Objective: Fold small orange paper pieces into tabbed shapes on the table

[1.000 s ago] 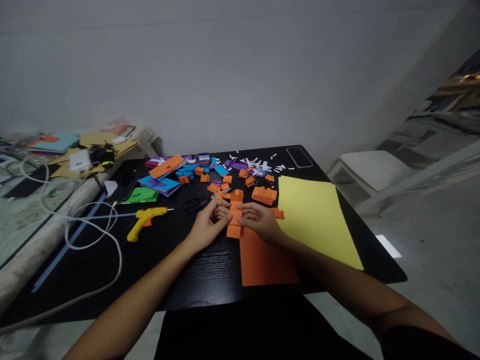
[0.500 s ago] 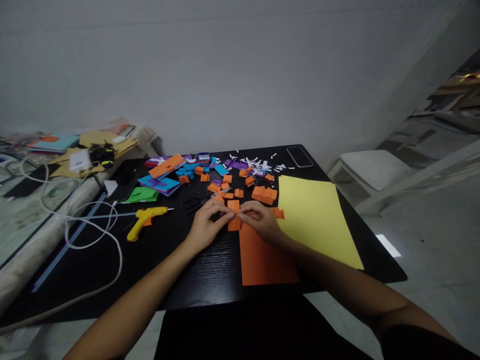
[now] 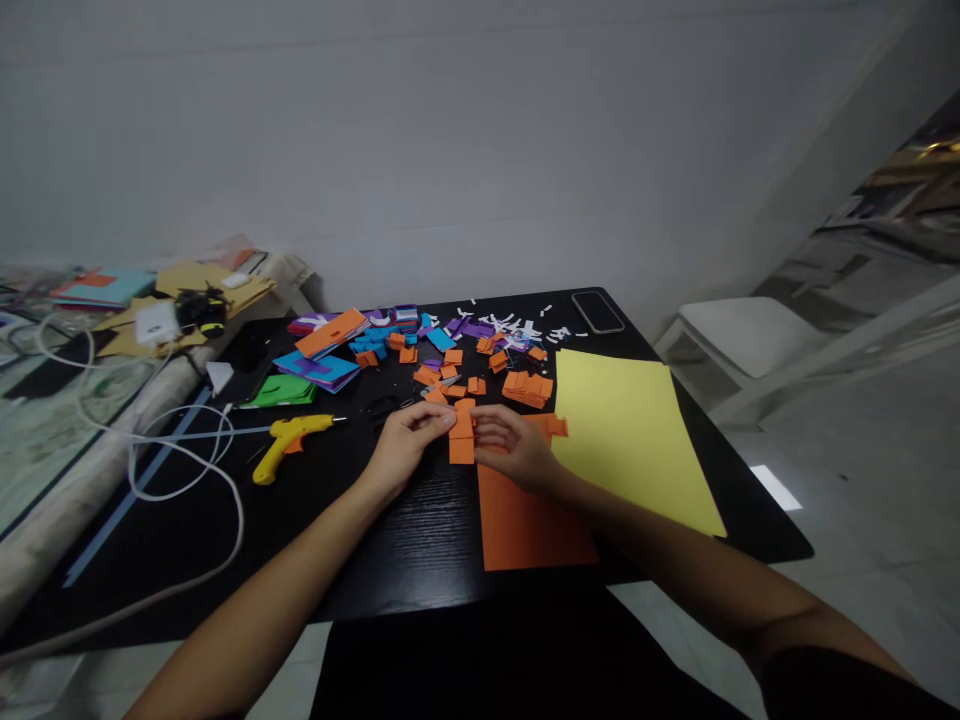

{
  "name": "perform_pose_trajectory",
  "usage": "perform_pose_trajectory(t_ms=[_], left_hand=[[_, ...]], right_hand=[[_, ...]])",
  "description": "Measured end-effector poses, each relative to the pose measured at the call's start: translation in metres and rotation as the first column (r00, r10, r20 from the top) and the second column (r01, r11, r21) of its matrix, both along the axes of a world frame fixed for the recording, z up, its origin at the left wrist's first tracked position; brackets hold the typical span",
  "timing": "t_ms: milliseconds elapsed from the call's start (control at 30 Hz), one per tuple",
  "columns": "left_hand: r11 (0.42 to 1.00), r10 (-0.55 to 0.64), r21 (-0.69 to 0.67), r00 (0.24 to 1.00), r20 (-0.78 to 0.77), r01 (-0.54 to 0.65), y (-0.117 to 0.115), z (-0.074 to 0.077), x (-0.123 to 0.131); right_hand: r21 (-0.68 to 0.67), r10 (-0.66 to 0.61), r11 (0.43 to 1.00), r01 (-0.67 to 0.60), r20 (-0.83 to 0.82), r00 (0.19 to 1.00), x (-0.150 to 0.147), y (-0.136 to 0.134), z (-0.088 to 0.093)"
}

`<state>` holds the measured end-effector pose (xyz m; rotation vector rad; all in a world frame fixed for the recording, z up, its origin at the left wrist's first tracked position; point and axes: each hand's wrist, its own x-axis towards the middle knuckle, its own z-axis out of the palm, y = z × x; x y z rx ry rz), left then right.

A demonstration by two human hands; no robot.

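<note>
My left hand (image 3: pixel 403 447) pinches a small folded orange paper strip (image 3: pixel 461 449) by its left side, thumb on top. The strip is upright from my view, with a crease across it. On its right is my right hand (image 3: pixel 519 447), fingers apart and loosely bent at the strip's edge; whether they touch it I cannot tell. Beneath that hand lies a larger orange sheet (image 3: pixel 532 525). Just beyond the hands are a stack of orange paper pieces (image 3: pixel 528 388) and several loose folded orange pieces (image 3: pixel 452 357). Dark-handled scissors (image 3: pixel 384 406) lie behind my left hand, partly hidden.
A yellow glue gun (image 3: pixel 289 440) and white cable (image 3: pixel 238 515) lie left on the black table (image 3: pixel 405 570). Green paper (image 3: pixel 283 389), blue folders (image 3: pixel 322 370) and white scraps (image 3: pixel 517 328) lie farther back. Yellow sheets (image 3: pixel 637 430) and a phone (image 3: pixel 598 311) are right; a white stool (image 3: pixel 742 335) stands beyond.
My right hand has released its pinch on the strip and its fingers have spread. My left hand has shifted slightly left with the strip, thumb now higher on it.
</note>
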<state>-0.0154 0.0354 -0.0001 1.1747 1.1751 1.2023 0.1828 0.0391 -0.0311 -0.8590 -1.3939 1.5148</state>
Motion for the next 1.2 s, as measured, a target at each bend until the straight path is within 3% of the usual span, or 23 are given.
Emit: perform_pose_trajectory(t_ms=[433, 733, 900, 1200], left_hand=[[0.991, -0.001, 0.131, 0.996, -0.090, 0.013, -0.001, -0.003, 0.002], [0.961, 0.024, 0.275, 0.981, -0.195, 0.031, -0.004, -0.006, 0.003], [0.927, 0.024, 0.361, 0.947, -0.320, 0.098, -0.009, -0.003, 0.006], [0.931, -0.026, 0.341, 0.954, -0.300, 0.132, -0.009, -0.007, 0.006]], right_hand=[[0.017, -0.038, 0.999, 0.037, 0.021, 0.999, -0.001, 0.000, -0.006], [0.019, 0.047, 0.999, -0.046, -0.026, 0.999, -0.001, -0.004, 0.003], [0.002, -0.012, 1.000, 0.012, 0.000, 1.000, -0.003, -0.005, 0.004], [0.066, -0.110, 0.992, 0.108, 0.023, 0.994, -0.005, -0.003, 0.002]])
